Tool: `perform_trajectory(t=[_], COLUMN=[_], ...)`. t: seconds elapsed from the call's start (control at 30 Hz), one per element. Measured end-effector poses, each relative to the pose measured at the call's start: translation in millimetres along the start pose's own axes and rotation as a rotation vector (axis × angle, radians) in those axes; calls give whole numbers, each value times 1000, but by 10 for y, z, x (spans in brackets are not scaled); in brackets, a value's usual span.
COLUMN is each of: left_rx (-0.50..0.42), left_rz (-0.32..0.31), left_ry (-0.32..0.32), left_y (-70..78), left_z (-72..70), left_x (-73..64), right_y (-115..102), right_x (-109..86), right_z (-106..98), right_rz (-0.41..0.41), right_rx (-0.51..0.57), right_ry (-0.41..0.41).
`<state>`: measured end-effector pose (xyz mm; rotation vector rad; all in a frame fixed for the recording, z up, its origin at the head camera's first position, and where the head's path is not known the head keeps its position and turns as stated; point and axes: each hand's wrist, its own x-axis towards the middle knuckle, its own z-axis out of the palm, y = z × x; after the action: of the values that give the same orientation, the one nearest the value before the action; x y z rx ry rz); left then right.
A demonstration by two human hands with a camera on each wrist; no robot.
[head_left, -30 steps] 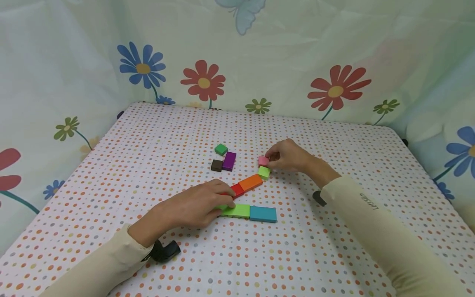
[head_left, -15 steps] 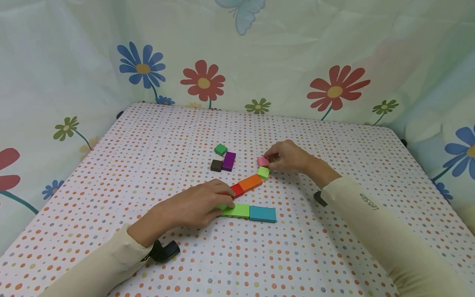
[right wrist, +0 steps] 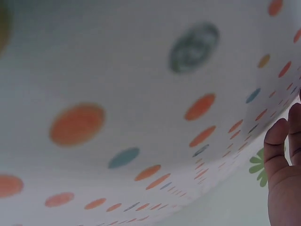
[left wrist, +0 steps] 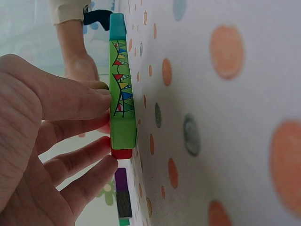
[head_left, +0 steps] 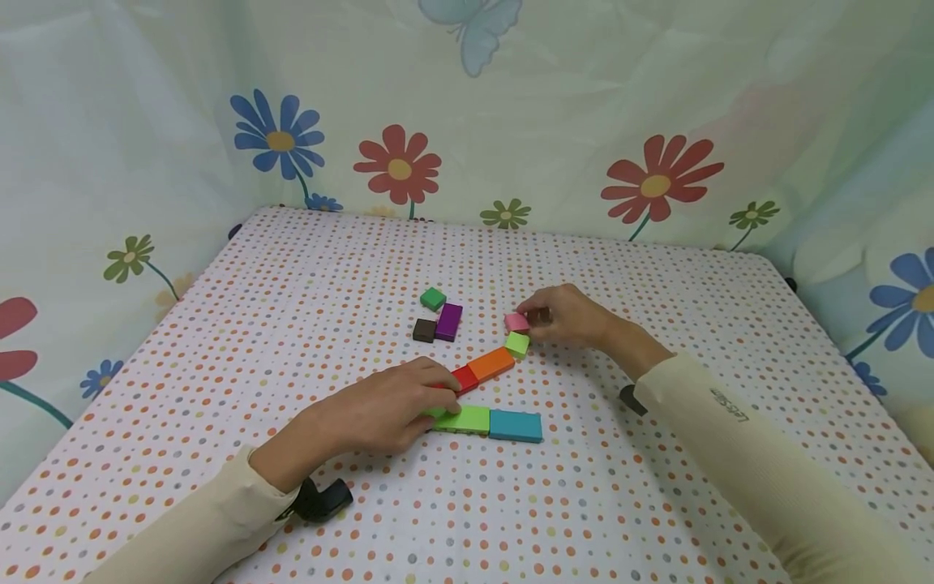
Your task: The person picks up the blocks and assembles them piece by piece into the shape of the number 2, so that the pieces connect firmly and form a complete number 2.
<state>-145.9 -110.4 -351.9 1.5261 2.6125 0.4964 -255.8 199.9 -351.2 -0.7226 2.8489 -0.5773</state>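
Hands (head_left: 390, 401) (head_left: 572, 316) unmoved, curled at blocks (head_left: 469, 418) (head_left: 516, 323)

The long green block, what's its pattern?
The block has little colourful flags, clearest in the left wrist view.

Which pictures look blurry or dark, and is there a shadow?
Head view: bright, fairly sharp, a soft grey shadow beside the cream fabric right sleeve; left wrist view: dimmer, nearest orange round dot fuzzy, flag-printed lime-green rectangular block clearer; right wrist view: dim too, white dotted tablecloth greyish, its big grey-green dot blurry.
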Motion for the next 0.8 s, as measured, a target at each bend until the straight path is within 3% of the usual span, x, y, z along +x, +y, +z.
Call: perform_trajectory(t=[0.27,0.47,0.8], left_rx=[6,6,-2], left_rz=[14,18,0], left_ry=[5,10,-5], left_y=[-1,-7,9], left_z=[-1,11,-4], left_x=[2,-3,1], right_y=[-6,-87,-320], right_x=[-71,-264,-684], right_z=[14,26,195], right_rz=[-13,-28,-234], right_rx=[-27,-59,-41], right_ry=[16,61,132])
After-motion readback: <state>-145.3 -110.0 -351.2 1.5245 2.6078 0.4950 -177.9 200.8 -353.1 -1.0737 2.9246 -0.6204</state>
